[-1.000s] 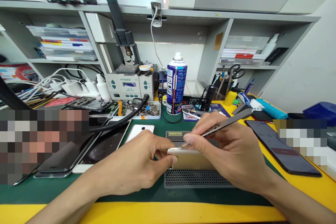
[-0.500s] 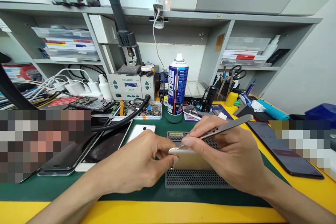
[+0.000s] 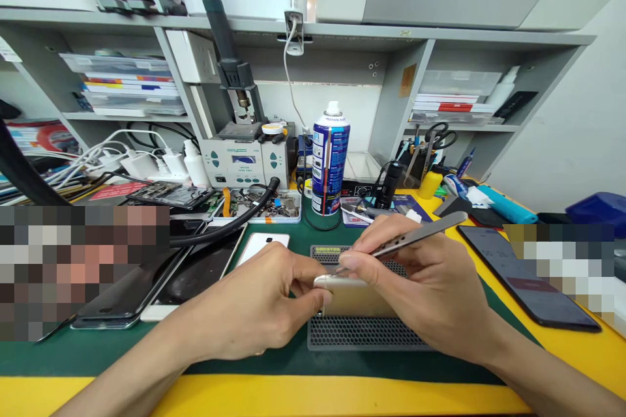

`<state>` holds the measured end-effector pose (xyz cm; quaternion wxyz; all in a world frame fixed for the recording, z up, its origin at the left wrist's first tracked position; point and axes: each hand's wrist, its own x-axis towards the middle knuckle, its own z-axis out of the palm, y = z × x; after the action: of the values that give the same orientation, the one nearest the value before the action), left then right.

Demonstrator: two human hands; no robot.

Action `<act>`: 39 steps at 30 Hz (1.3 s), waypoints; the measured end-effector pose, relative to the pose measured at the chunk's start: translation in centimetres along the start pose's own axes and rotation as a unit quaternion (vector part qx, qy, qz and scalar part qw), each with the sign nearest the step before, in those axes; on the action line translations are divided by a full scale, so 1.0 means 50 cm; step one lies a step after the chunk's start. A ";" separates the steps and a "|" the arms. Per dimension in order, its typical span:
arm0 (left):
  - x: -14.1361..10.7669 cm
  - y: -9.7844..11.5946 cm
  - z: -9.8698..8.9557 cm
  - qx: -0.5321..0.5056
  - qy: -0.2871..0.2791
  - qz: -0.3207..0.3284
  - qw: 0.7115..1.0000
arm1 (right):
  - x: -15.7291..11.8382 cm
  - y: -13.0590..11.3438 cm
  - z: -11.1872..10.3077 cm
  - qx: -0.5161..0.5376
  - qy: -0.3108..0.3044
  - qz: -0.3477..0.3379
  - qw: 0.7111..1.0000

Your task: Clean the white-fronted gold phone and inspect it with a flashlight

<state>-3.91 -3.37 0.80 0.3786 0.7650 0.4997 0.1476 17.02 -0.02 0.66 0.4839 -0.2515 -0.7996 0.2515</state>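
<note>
A gold phone is tilted up on its long edge over a dark honeycomb-patterned pad. My left hand pinches the phone's left end between thumb and fingers. In my right hand are metal tweezers, held like a pen, their rear end pointing up and right. The tweezers' tips are near the phone's upper edge at its left end; the exact contact is hidden by my fingers. My right hand also covers the phone's right part.
Several phones lie left on the green mat. Behind are a parts tray, a blue spray can and a soldering station. A black cable arches at left. A dark phone lies right.
The view has shifted very slightly. My hands, the gold phone and the tweezers hold nearly the same positions.
</note>
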 end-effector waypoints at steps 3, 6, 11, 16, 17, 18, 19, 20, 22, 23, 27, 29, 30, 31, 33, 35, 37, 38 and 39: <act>0.000 0.000 0.000 0.001 0.006 0.004 1.000 | 0.001 -0.001 0.000 -0.023 0.009 0.009 1.000; -0.002 0.002 0.000 0.002 0.003 0.004 1.000 | 0.000 0.000 0.000 -0.035 0.013 0.019 0.999; -0.002 0.006 0.004 0.010 0.019 0.001 1.000 | 0.004 0.001 -0.001 0.030 0.066 0.092 0.993; 0.007 0.009 0.016 0.035 0.065 0.016 0.997 | 0.016 -0.006 -0.003 0.076 0.130 0.164 0.975; 0.010 0.010 0.020 0.032 0.074 0.016 0.997 | 0.017 -0.006 -0.003 0.075 0.133 0.171 0.973; 0.012 0.011 0.023 0.028 0.085 0.017 0.996 | 0.017 -0.005 -0.002 0.075 0.138 0.177 0.972; 0.013 0.011 0.026 0.027 0.096 0.018 0.995 | 0.017 -0.004 -0.002 0.077 0.141 0.181 0.970; 0.015 0.012 0.028 0.026 0.105 0.018 0.994 | 0.016 -0.003 -0.001 0.079 0.142 0.183 0.970; 0.016 0.012 0.029 0.018 0.110 0.020 0.994 | 0.014 0.001 0.000 0.080 0.139 0.181 0.970; 0.016 0.012 0.028 0.010 0.106 0.019 0.994 | 0.013 0.002 0.000 0.077 0.134 0.182 0.971; 0.011 0.008 0.018 -0.010 0.075 0.019 0.997 | 0.010 0.003 -0.001 0.058 0.121 0.199 0.971; 0.008 0.006 0.013 -0.004 0.063 0.019 0.998 | 0.009 0.001 -0.003 0.055 0.119 0.211 0.969; 0.006 0.006 0.011 -0.001 0.058 0.016 0.998 | 0.009 0.000 -0.003 0.053 0.119 0.215 0.968; 0.005 0.006 0.009 0.000 0.054 0.010 0.998 | 0.009 -0.001 -0.004 0.050 0.117 0.218 0.968; 0.005 0.007 0.006 -0.002 0.045 0.000 0.999 | 0.009 -0.002 -0.005 0.044 0.113 0.216 0.969; 0.005 0.008 0.005 -0.004 0.043 0.001 0.999 | 0.011 -0.002 -0.005 0.037 0.110 0.210 0.971; 0.007 0.008 0.007 -0.005 0.050 0.012 0.999 | 0.013 -0.002 -0.005 0.029 0.107 0.204 0.973; 0.008 0.007 0.009 -0.007 0.054 0.017 0.998 | 0.014 -0.001 -0.005 0.027 0.105 0.201 0.974; 0.010 0.006 0.012 -0.010 0.060 0.021 0.998 | 0.015 -0.001 -0.006 0.029 0.101 0.199 0.974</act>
<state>-3.12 -3.26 0.57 0.3519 0.7613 0.5040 0.2062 16.96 0.47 1.31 0.5100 -0.4154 -0.6727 0.3388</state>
